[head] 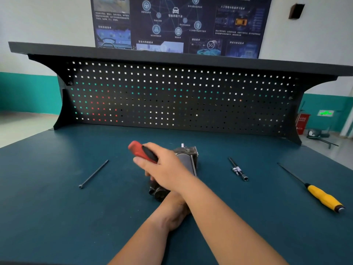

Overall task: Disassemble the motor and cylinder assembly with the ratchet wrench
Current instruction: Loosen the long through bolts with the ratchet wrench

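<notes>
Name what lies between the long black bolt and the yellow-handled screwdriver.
In the head view: the grey metal motor and cylinder assembly, the red-handled ratchet wrench gripped by the right hand, then chrome socket extension bars.

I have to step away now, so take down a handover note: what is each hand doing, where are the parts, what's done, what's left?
Right hand grips the red-and-black ratchet wrench over the motor and cylinder assembly.
Left hand sits at the assembly's near end; its grip is hidden.
Done: one long bolt lies out, left of the assembly.
Extension bar and yellow-handled screwdriver lie to the right.
Left: the assembly is not yet taken apart.
</notes>
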`<state>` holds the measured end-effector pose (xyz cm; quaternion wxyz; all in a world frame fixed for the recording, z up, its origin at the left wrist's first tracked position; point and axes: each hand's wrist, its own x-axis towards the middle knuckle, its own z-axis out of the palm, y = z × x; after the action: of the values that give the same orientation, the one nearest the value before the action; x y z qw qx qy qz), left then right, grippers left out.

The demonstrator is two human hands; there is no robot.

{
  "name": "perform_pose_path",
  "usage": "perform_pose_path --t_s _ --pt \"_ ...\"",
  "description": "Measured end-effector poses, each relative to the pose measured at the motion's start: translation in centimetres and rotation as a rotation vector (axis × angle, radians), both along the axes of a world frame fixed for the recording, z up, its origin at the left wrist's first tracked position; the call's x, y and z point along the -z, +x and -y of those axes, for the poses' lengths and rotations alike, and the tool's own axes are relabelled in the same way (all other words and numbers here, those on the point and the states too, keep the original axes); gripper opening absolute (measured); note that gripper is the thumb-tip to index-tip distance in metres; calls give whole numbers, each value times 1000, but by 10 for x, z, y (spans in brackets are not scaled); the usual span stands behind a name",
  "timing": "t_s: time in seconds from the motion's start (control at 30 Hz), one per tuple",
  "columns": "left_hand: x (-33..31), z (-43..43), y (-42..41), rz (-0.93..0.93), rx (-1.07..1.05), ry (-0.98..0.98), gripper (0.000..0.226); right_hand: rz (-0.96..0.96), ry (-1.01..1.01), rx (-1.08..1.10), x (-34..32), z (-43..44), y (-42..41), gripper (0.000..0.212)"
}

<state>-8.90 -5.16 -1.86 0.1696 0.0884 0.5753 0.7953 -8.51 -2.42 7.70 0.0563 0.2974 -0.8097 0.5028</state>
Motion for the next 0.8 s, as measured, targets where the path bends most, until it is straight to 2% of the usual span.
perform_pose_path --t_s 0.17,0.3,0.37,0.47,0.57,0.67,0.8 --pt "1 -3 0 18 -3 33 33 -25 -267 11 -25 -26 6 11" --pt "0 -5 1 46 -35 64 27 75 -679 -53 -30 -63 10 11" --pt "1 -5 1 57 -51 82 31 103 -905 -48 -27 -79 13 13" --pt "0 -5 3 47 -31 81 32 95 -1177 62 -16 -95 15 13" --pt "-1 -5 3 47 -21 74 28 92 -1455 245 1 -110 18 36" --pt "-2 -4 3 50 -20 74 23 155 -1734 394 25 -127 21 34" --pt "-3 -4 3 41 -15 74 19 278 -1937 461 63 -137 21 37"
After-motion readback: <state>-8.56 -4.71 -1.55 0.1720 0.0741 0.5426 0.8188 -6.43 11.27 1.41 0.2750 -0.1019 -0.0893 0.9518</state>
